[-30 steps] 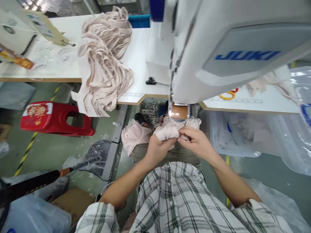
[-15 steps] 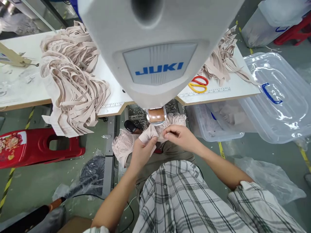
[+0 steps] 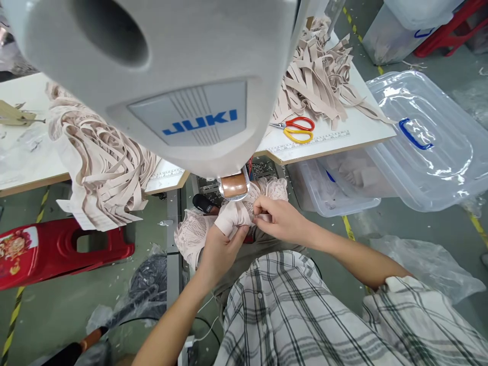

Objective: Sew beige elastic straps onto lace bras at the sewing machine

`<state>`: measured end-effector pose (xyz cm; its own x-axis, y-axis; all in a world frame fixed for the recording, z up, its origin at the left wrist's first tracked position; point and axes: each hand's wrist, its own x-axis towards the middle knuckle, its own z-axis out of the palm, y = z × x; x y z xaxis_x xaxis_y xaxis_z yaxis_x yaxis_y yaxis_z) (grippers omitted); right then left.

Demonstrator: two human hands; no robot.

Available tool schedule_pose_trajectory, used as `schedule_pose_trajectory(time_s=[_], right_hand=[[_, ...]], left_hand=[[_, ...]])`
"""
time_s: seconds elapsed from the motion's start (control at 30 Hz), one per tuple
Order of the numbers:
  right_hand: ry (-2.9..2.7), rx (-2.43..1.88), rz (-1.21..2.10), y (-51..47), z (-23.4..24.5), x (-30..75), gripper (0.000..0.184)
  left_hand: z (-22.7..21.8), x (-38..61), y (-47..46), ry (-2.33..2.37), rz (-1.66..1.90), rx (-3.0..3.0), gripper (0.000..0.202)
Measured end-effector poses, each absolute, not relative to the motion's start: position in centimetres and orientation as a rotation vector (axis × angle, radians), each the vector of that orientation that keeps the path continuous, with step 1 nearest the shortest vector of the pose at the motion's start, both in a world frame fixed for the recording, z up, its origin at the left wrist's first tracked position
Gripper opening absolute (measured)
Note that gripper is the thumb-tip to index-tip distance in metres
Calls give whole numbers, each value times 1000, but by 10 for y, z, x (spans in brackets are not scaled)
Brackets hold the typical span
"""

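Note:
Just below the sewing machine's front end, my left hand (image 3: 221,250) is closed on a pale pink fabric piece (image 3: 230,218), thumb on top and fingers behind it. My right hand (image 3: 282,219) pinches at the right side of the same piece, thumb against fingers; the exact spot they grip is partly hidden. More pale pink lace fabric (image 3: 192,235) lies bunched over my lap. Overhead, the white JUKI machine head (image 3: 168,61) blocks much of the view. Its rounded brown-covered tip (image 3: 234,186) sits right behind the held fabric.
Pale fabric strips (image 3: 110,162) heap over the left tabletop edge, and more strips (image 3: 316,81) lie at right. Red-and-yellow scissors (image 3: 299,129) rest near the right edge. Clear plastic boxes (image 3: 438,147) stand right; a red stool (image 3: 49,249) stands left.
My view has shifted, so the machine head appears further left and tilted. The fabric in my left hand now shows a broader, smoother face, and my right hand's fingers are curled closer in.

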<state>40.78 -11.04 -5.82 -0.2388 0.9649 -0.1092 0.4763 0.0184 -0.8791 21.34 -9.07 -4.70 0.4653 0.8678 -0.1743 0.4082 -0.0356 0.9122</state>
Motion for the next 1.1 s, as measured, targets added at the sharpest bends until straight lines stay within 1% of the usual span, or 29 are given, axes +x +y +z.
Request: schedule_pose_trajectory(time_s=[0.27,0.37,0.43,0.57,0.67,0.8,1.0,1.07,1.1], right_hand=[[-1738,-1523,1242,-102,-51,411,13],[-1798,-1456,1271,-94,-54,414,6],[-1748,-1410,1337,-92,-59,415,9],[-1383,-1427,1604,-93,-67,412,20],[-1211,-1415,1671,-96,-69,409,25],[-1256,-1440,1574,-99,-67,405,23],[-1551,-1454,1140,-99,-61,402,18],[-1591,-1437,1124,-96,-55,404,15],[-1569,-1422,1198,-93,-51,406,13]], left_hand=[[-45,217,-83,1150,454,1517,22],[-44,216,-76,1157,436,1449,21],[-43,217,-72,1165,432,1413,21],[-45,220,-67,1156,465,1302,25],[-50,221,-67,1155,468,1200,31],[-58,226,-70,1113,568,1032,33],[-56,234,-78,1133,749,845,31],[-55,230,-80,1125,757,837,30],[-56,227,-82,1115,766,841,32]])
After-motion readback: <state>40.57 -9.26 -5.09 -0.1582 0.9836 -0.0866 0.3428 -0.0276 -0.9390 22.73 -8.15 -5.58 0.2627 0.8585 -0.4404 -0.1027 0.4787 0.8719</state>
